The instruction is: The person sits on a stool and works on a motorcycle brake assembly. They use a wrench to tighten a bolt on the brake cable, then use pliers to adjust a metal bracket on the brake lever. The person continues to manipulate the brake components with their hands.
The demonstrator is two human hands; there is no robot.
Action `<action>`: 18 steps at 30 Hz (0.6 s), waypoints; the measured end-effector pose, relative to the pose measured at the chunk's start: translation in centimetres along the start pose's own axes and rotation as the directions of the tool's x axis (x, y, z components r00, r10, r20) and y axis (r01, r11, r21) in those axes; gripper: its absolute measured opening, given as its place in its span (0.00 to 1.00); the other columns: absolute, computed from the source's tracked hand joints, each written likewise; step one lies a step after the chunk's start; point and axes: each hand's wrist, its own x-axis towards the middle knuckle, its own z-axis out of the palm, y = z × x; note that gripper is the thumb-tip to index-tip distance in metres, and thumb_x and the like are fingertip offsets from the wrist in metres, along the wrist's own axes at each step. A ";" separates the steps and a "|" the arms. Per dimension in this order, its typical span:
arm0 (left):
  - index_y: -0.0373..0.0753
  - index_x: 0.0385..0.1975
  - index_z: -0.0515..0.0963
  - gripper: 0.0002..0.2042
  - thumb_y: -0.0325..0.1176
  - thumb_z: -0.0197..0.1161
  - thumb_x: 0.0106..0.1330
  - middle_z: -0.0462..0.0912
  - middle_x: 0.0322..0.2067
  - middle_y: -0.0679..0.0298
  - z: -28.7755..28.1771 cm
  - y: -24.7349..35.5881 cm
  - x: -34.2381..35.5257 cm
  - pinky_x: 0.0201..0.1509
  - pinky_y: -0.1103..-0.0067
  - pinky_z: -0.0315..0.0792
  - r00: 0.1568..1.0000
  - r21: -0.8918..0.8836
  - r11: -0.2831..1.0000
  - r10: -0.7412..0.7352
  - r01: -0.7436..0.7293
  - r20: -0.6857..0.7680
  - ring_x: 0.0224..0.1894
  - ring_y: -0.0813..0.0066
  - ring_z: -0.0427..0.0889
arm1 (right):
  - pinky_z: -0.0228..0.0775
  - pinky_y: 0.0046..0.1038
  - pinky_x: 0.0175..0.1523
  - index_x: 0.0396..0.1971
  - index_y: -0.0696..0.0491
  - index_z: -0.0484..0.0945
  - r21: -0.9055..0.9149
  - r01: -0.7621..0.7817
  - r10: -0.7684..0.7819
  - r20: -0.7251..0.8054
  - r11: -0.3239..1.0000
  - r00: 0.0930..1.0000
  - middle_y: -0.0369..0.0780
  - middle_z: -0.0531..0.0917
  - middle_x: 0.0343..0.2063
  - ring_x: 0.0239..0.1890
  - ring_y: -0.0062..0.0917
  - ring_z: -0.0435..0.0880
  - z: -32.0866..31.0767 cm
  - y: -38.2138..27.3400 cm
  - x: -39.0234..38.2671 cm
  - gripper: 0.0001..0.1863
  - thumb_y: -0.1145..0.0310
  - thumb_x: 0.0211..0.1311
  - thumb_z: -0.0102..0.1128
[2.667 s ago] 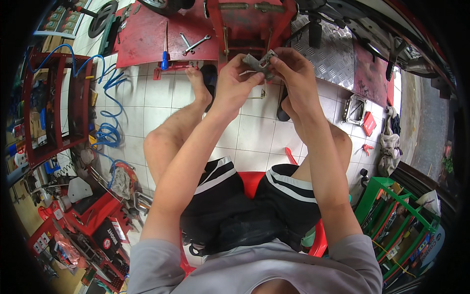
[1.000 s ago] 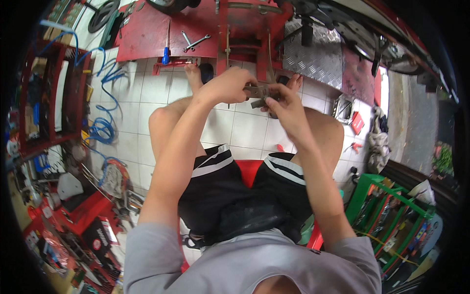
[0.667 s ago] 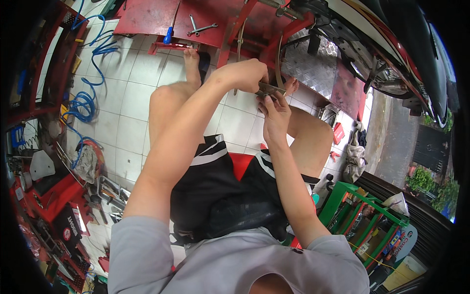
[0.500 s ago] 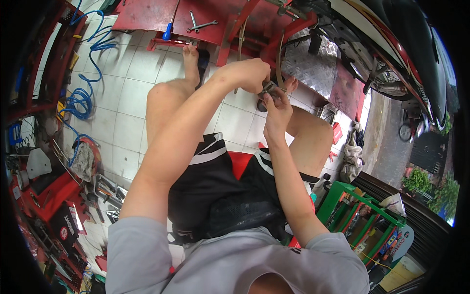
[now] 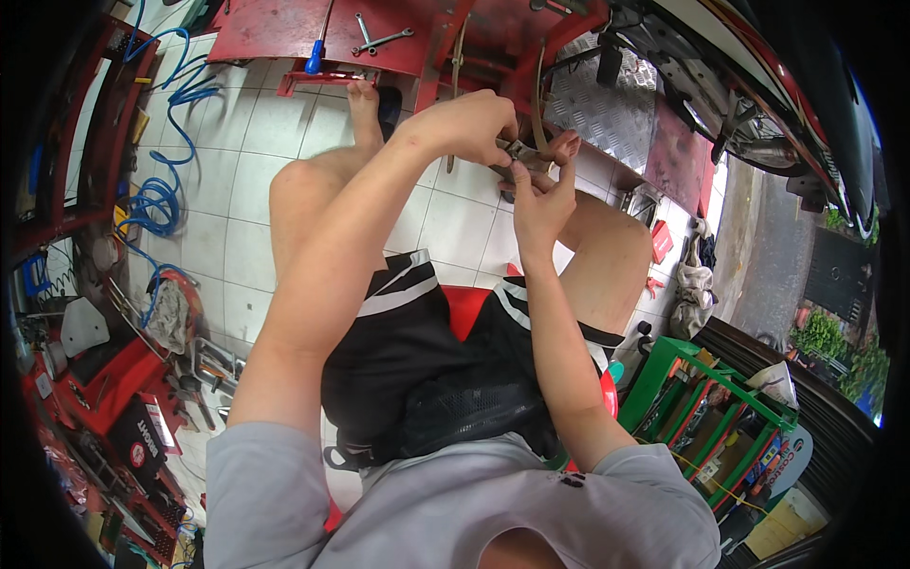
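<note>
Both hands meet above the floor between my knees, near the red bench. My left hand (image 5: 477, 123) has its fingers curled and pinches a small greyish metal part (image 5: 515, 150). Its exact kind is too small to make out. My right hand (image 5: 544, 204) is just below and to the right. Its thumb points up against the part, while the index finger is raised away from it. The other right fingers are bent behind the thumb and partly hidden, seemingly supporting the part from below.
A blue-handled screwdriver (image 5: 316, 59) and two wrenches (image 5: 383, 42) lie on the red bench (image 5: 256, 33). A motorcycle (image 5: 749, 114) stands at the upper right. A coiled blue hose (image 5: 156, 204) hangs at left, and a green rack (image 5: 654, 389) stands at lower right.
My hands have shifted slightly upward in the view with the metal part between them. The right index finger has straightened and lifted off the part.
</note>
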 end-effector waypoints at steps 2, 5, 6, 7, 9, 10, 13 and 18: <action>0.31 0.39 0.80 0.16 0.30 0.69 0.51 0.82 0.37 0.52 -0.2 0.2 0.0 0.48 0.71 0.74 1.000 0.000 1.000 -0.014 0.014 0.023 0.45 0.57 0.79 | 0.71 0.19 0.28 0.44 0.61 0.67 -0.061 -0.024 0.027 0.040 0.998 0.999 0.46 0.85 0.22 0.24 0.24 0.86 -0.6 -0.3 0.5 0.20 0.76 0.53 0.65; 0.30 0.39 0.80 0.16 0.29 0.69 0.51 0.82 0.37 0.51 -0.6 0.7 0.1 0.48 0.71 0.74 0.998 -0.002 0.999 -0.033 0.033 0.048 0.44 0.56 0.80 | 0.71 0.19 0.28 0.43 0.60 0.68 -0.049 -0.046 0.049 0.053 0.998 0.997 0.45 0.84 0.20 0.24 0.24 0.86 -0.9 -0.5 0.8 0.19 0.75 0.53 0.66; 0.30 0.39 0.80 0.16 0.29 0.69 0.51 0.82 0.37 0.51 -0.6 0.8 0.1 0.47 0.71 0.74 0.998 -0.003 0.999 -0.039 0.039 0.055 0.44 0.56 0.80 | 0.70 0.19 0.28 0.43 0.59 0.69 -0.062 -0.052 0.055 0.055 0.997 0.997 0.44 0.84 0.20 0.23 0.24 0.86 -1.0 -0.6 0.7 0.19 0.75 0.52 0.66; 0.30 0.39 0.80 0.16 0.29 0.68 0.51 0.82 0.37 0.51 -0.5 0.7 0.2 0.46 0.71 0.75 0.998 -0.012 0.999 -0.037 0.038 0.057 0.43 0.56 0.80 | 0.70 0.19 0.27 0.43 0.59 0.69 -0.075 -0.058 0.062 0.058 0.996 0.996 0.44 0.84 0.20 0.23 0.24 0.86 -1.0 -0.8 0.7 0.19 0.75 0.52 0.66; 0.30 0.39 0.80 0.16 0.28 0.68 0.50 0.83 0.36 0.50 -0.3 0.2 0.3 0.45 0.71 0.76 0.998 -0.027 0.999 -0.038 0.039 0.056 0.41 0.56 0.82 | 0.70 0.18 0.27 0.43 0.57 0.71 -0.128 -0.055 0.065 0.074 0.990 0.995 0.43 0.84 0.19 0.23 0.23 0.85 -1.0 -1.2 0.8 0.19 0.75 0.52 0.67; 0.29 0.39 0.80 0.16 0.28 0.68 0.50 0.83 0.36 0.50 -0.2 0.0 0.4 0.44 0.71 0.76 0.998 -0.025 0.999 -0.020 0.022 0.060 0.39 0.57 0.82 | 0.70 0.18 0.27 0.42 0.57 0.71 -0.169 -0.047 0.062 0.086 0.985 0.994 0.43 0.84 0.19 0.22 0.23 0.85 -1.2 -1.4 1.0 0.19 0.74 0.51 0.67; 0.28 0.38 0.80 0.15 0.28 0.67 0.51 0.84 0.34 0.48 -0.2 -0.5 0.6 0.41 0.72 0.77 0.998 -0.027 1.000 -0.002 0.004 0.067 0.37 0.58 0.84 | 0.69 0.18 0.27 0.42 0.56 0.73 -0.272 -0.033 0.061 0.095 0.962 0.994 0.42 0.84 0.18 0.22 0.21 0.85 -1.5 -2.0 1.5 0.19 0.72 0.50 0.69; 0.26 0.37 0.80 0.16 0.32 0.67 0.54 0.84 0.30 0.48 -0.8 0.5 1.1 0.39 0.74 0.77 0.973 -0.084 0.985 -0.136 0.153 0.185 0.33 0.60 0.84 | 0.69 0.17 0.28 0.42 0.57 0.76 -0.274 -0.058 0.097 0.130 0.960 0.987 0.40 0.84 0.17 0.20 0.19 0.84 -2.3 -1.0 2.1 0.20 0.70 0.49 0.70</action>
